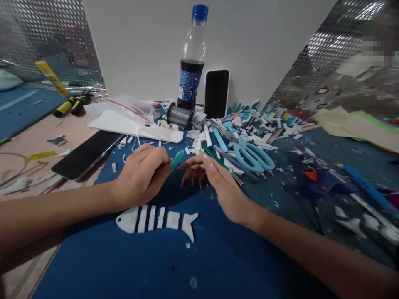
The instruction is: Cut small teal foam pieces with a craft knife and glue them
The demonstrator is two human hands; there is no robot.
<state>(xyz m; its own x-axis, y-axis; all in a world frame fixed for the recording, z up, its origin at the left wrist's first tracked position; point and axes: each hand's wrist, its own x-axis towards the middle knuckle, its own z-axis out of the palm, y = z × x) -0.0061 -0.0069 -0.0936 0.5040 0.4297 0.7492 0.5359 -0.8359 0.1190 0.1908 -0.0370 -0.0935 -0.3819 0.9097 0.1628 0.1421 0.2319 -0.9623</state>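
My left hand (145, 176) is closed in a pinch, fingers curled. A teal oval at its thumb tip looks like a painted nail; whatever is pinched is too small to make out. Facing it, my right hand (226, 187) has long-nailed fingers stretched out and apart, close to the left thumb, with nothing clearly held. Below both hands, a white fish cut into segments (151, 218) lies flat on the blue mat (149, 270). Its head is at left, with a small hole for an eye, and its forked tail is at right. Narrow gaps separate the pieces.
Behind my hands are light-blue scissors (254, 155), pens and heaped white and blue scraps (262, 124). A cola bottle (190, 66), wire spool (180, 115) and upright phone (216, 94) stand at the back. Another phone (85, 155) lies left; a glue gun (327, 180) lies right.
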